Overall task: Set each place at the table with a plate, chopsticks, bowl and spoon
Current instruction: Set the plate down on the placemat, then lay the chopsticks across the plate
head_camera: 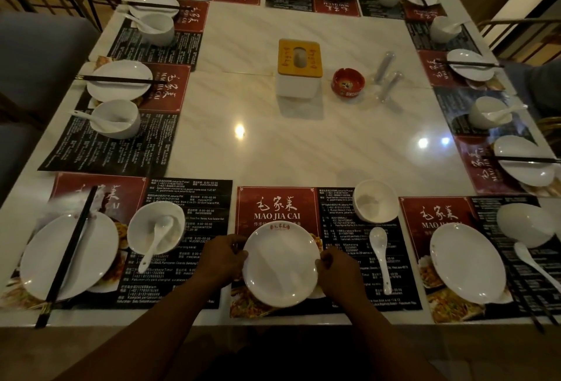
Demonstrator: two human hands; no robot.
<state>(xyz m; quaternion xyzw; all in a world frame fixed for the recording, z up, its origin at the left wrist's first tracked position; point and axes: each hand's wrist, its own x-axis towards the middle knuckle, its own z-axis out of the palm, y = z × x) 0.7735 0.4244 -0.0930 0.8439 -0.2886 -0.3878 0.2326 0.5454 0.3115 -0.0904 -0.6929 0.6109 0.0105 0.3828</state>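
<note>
Mostly, as the head view shows it, the table [303, 144] is laid: the places along the far, left and right sides each have a plate with chopsticks across it and a bowl with a spoon in it. The near-left place is complete too, with chopsticks [70, 247] across the left plate [39, 259] and a spoon resting in the left bowl [173, 222]. At the near-middle place the left hand [224, 259] and right hand [337, 268] hold the middle plate [280, 265] by opposite edges, fingers curled over the rim, on its red placemat [273, 198]. This place is unfinished: the empty bowl [375, 201] stands apart, the loose spoon [379, 247] lies on the mat below it, and no chopsticks show. At the near-right place the right bowl [525, 222] is also empty, its spoon [529, 262] beside the right plate [467, 262]; I cannot tell whether chopsticks lie on the dark mat there.
</note>
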